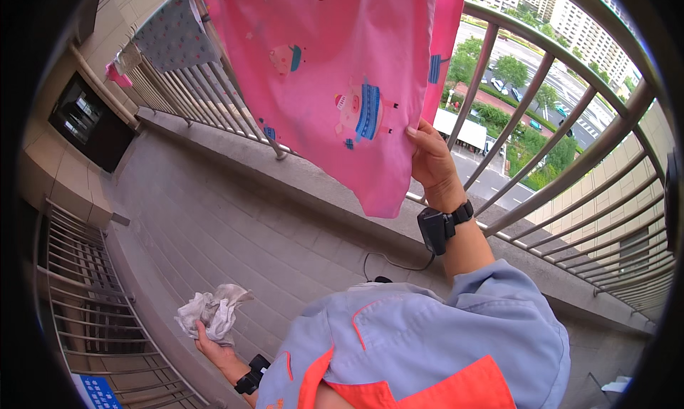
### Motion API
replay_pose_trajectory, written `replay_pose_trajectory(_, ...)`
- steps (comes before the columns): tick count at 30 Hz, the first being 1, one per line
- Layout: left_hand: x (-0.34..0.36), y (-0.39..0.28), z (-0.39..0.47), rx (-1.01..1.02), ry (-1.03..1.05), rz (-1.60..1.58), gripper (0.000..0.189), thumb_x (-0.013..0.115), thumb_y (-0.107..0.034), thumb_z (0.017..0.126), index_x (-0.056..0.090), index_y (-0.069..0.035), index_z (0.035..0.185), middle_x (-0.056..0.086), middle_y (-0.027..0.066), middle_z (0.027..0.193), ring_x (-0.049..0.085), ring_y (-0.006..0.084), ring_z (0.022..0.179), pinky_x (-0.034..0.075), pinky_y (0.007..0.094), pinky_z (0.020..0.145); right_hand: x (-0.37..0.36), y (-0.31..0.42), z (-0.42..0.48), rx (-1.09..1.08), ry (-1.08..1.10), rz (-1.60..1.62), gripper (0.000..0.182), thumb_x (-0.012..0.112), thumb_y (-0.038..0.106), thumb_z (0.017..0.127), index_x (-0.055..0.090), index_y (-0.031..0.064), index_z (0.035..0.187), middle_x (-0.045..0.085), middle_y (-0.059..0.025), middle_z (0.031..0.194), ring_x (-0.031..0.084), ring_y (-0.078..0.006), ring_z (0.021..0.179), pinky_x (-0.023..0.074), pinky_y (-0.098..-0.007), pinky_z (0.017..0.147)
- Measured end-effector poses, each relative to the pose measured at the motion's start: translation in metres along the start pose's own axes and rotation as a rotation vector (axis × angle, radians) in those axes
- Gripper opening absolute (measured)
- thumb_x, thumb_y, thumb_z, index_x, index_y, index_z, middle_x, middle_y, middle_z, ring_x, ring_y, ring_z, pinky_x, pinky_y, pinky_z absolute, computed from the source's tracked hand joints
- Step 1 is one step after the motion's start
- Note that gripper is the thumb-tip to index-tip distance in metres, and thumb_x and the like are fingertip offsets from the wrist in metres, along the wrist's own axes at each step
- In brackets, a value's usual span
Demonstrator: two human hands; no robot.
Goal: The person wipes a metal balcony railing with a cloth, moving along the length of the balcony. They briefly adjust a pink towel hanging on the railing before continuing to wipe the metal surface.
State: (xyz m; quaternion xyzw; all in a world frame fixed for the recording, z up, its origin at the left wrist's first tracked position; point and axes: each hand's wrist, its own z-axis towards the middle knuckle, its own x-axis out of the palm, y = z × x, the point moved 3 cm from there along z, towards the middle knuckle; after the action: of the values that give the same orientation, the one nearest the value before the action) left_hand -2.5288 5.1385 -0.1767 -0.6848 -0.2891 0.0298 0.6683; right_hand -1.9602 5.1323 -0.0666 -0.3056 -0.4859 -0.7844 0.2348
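A pink waterproof-looking sheet (320, 88) printed with cartoon pigs hangs at the top centre, over the metal railing side. My right hand (432, 158) pinches its right edge between thumb and fingers. Low on the left, my left hand (214, 350) grips a crumpled whitish cloth (211, 313) with greyish patches, held away from the sheet. Black devices are strapped to both wrists. Whatever holds the sheet's upper edge is out of view.
A metal railing (545, 77) curves along the right, with a street far below. Further left hang a grey patterned cloth (176, 35) and small pink and beige items. Another railing (96, 302) runs along the left, above a ledge, with a blue sign (99, 392) bearing writing.
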Motion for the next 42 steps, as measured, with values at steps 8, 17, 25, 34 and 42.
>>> replay_pose_trajectory(8, -0.038, 0.010, 0.011, -0.027, -0.027, -0.007, 0.047, 0.061, -0.026, 0.088, 0.051, 0.005, 0.122, 0.058, 0.0131, 0.117, 0.059, 0.0262, 0.102, 0.048, 0.0356, 0.087, 0.022, -0.023, -0.020, 0.027, -0.095, -0.443, 0.034, 0.067, 0.002, 0.076, 0.059, 0.0012, 0.109, 0.063, -0.0031, 0.098, 0.058, -0.0108, 0.089, 0.0462, -0.0285, 0.085)
replay_pose_trajectory(17, -0.033, 0.010, 0.003, 0.006, 0.003, -0.045, 0.045, 0.060, -0.023, 0.088, 0.051, 0.006, 0.121, 0.058, 0.0143, 0.116, 0.060, 0.0270, 0.100, 0.050, 0.0365, 0.085, 0.011, -0.019, -0.028, -0.018, -0.179, -0.326, 0.034, 0.068, 0.001, 0.078, 0.058, -0.0003, 0.110, 0.066, -0.0081, 0.100, 0.063, -0.0139, 0.089, 0.0501, -0.0295, 0.082)
replay_pose_trajectory(25, -0.027, 0.011, 0.001, 0.025, -0.010, -0.062, 0.044, 0.058, -0.019, 0.089, 0.048, 0.006, 0.124, 0.056, 0.0148, 0.118, 0.058, 0.0270, 0.103, 0.048, 0.0359, 0.087, -0.046, 0.023, -0.041, -0.157, -0.376, -0.388, 0.026, 0.067, -0.001, 0.079, 0.058, -0.0002, 0.104, 0.066, -0.0081, 0.096, 0.064, -0.0147, 0.085, 0.0514, -0.0278, 0.079)
replay_pose_trajectory(34, -0.019, 0.011, 0.004, -0.028, -0.044, -0.029, 0.045, 0.060, -0.021, 0.088, 0.050, 0.007, 0.122, 0.057, 0.0149, 0.117, 0.059, 0.0273, 0.101, 0.049, 0.0365, 0.086, -0.059, 0.046, -0.035, -0.176, -0.417, -0.277, 0.024, 0.063, -0.001, 0.082, 0.058, -0.0009, 0.106, 0.065, -0.0105, 0.097, 0.065, -0.0177, 0.087, 0.0548, -0.0305, 0.079)
replay_pose_trajectory(42, -0.014, 0.019, 0.016, -0.064, -0.013, -0.016, 0.046, 0.061, -0.024, 0.088, 0.052, 0.006, 0.121, 0.058, 0.0147, 0.117, 0.059, 0.0272, 0.101, 0.049, 0.0368, 0.086, -0.047, 0.049, -0.041, -0.058, -0.319, -0.129, 0.024, 0.064, 0.008, 0.085, 0.060, 0.0006, 0.108, 0.067, -0.0105, 0.097, 0.066, -0.0182, 0.086, 0.0556, -0.0322, 0.079)
